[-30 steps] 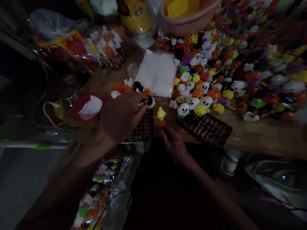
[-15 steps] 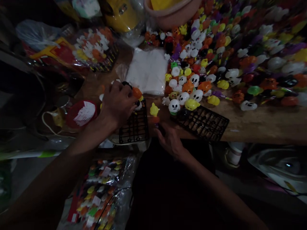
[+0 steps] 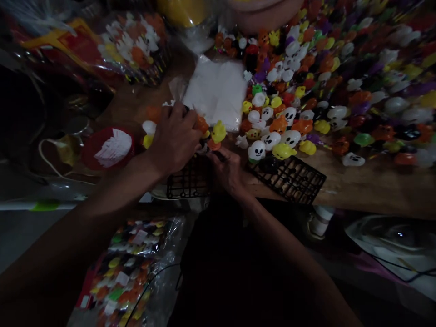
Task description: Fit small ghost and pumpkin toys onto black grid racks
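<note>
My left hand (image 3: 179,138) is bent down over the toys at the back of a black grid rack (image 3: 185,181). Its fingers are curled, and what they grip is hidden beneath them. White, yellow and orange toy heads show around it. My right hand (image 3: 229,167) is closed on a small toy with a yellow figure head (image 3: 218,131) and an orange part below. It holds the toy upright over the rack's right side, close beside my left fingers; the lower end is hidden.
A second black rack (image 3: 298,181) with a few toys lies to the right. Behind it spreads a large heap of colourful toys (image 3: 306,86). White plastic bags (image 3: 218,91) lie at the back. A red tub (image 3: 90,152) with white paper slips stands at left. Packed toys (image 3: 126,277) lie below the table.
My right hand has brought the yellow-headed toy up and left, from the rack's right side to beside my left hand. My left hand stays over the rack. The camera view has shifted slightly.
</note>
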The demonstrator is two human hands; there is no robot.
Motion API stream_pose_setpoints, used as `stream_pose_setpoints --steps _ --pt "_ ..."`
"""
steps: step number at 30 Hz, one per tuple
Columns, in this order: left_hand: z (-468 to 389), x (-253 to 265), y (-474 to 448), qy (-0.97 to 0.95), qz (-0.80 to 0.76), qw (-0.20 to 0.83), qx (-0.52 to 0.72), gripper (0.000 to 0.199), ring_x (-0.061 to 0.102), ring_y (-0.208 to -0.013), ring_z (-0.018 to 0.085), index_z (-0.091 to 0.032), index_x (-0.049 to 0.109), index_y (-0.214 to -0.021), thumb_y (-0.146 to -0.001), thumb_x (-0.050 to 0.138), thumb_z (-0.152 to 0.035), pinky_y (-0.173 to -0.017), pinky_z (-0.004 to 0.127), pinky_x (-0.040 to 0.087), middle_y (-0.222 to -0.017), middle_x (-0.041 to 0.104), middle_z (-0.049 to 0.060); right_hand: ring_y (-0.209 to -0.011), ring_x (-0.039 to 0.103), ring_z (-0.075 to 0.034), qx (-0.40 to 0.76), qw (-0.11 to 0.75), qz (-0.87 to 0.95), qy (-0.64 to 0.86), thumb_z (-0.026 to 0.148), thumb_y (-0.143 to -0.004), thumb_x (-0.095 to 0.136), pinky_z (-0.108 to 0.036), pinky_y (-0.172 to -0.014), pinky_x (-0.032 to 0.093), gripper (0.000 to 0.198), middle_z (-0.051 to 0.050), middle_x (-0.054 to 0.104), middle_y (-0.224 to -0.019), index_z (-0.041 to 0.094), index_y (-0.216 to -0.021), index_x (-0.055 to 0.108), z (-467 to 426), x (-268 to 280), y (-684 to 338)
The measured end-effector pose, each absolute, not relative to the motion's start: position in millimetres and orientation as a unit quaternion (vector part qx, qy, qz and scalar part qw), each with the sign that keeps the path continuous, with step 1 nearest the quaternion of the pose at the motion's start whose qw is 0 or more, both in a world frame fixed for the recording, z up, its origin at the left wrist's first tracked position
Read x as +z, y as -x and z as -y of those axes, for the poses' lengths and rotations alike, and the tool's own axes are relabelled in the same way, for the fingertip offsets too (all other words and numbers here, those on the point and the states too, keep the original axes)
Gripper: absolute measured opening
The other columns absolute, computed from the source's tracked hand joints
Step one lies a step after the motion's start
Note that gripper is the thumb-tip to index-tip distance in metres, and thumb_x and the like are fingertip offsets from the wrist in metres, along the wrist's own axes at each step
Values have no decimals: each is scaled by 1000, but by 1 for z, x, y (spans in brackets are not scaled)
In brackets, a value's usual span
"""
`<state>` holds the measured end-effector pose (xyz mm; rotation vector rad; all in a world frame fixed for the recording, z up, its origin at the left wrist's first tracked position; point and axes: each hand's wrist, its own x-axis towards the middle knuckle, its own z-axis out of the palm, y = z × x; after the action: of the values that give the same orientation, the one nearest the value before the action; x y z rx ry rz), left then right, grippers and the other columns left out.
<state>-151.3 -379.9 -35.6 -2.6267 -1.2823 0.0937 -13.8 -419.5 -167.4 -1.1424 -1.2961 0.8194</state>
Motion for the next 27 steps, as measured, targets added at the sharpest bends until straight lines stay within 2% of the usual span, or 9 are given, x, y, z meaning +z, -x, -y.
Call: stream_pose_setpoints --steps 5,9,15,19,22,25,27 --pt "383 -33 151 881 467 69 28 21 39 -137 48 -4 69 -98 -99 57 -22 -111 70 34 -127 55 15 -95 73 -21 342 549 582 493 30 -92 62 -32 -88 57 20 -4 80 -103 18 -102 76 412 -174 14" --pt "382 -32 149 872 487 37 -17 11 40 -140 45 -11 67 -100 -97 62 -21 -115 67 34 -123 59 11 -93 73 -22 273 519 639 497 26 -94 60 -33 -88 56 19 -7 79 -102 17 -104 74 411 -174 9" --pt "379 -36 152 865 494 87 -1 41 47 -135 43 -5 60 -124 -93 72 -28 -111 58 44 -123 62 17 -88 70 -18 177 483 712 478 26 -99 55 -30 -83 55 18 -8 76 -98 16 -106 69 407 -175 5" --pt "377 -34 158 875 478 78 2 34 52 -130 36 -9 61 -125 -97 64 -29 -112 52 47 -116 65 12 -86 68 -19 137 453 737 483 28 -103 50 -31 -81 54 20 -7 74 -95 18 -102 67 406 -175 4" --pt "375 -27 159 857 515 15 -14 34 52 -131 35 -13 61 -129 -97 59 -26 -110 51 49 -119 64 11 -85 66 -19 133 433 744 492 31 -105 49 -32 -78 52 22 -8 72 -92 18 -100 66 404 -176 5" --pt "372 -19 157 837 545 -39 -34 38 51 -134 36 -14 62 -131 -96 63 -27 -111 53 48 -124 63 12 -84 63 -18 144 402 749 506 37 -106 49 -31 -78 50 24 -8 70 -94 19 -102 66 402 -180 8" --pt "370 -18 156 840 537 -50 -62 37 52 -133 36 -14 63 -130 -94 66 -24 -110 52 49 -118 65 11 -84 62 -18 142 385 750 519 38 -106 48 -31 -77 49 25 -8 70 -95 20 -102 65 402 -181 12"
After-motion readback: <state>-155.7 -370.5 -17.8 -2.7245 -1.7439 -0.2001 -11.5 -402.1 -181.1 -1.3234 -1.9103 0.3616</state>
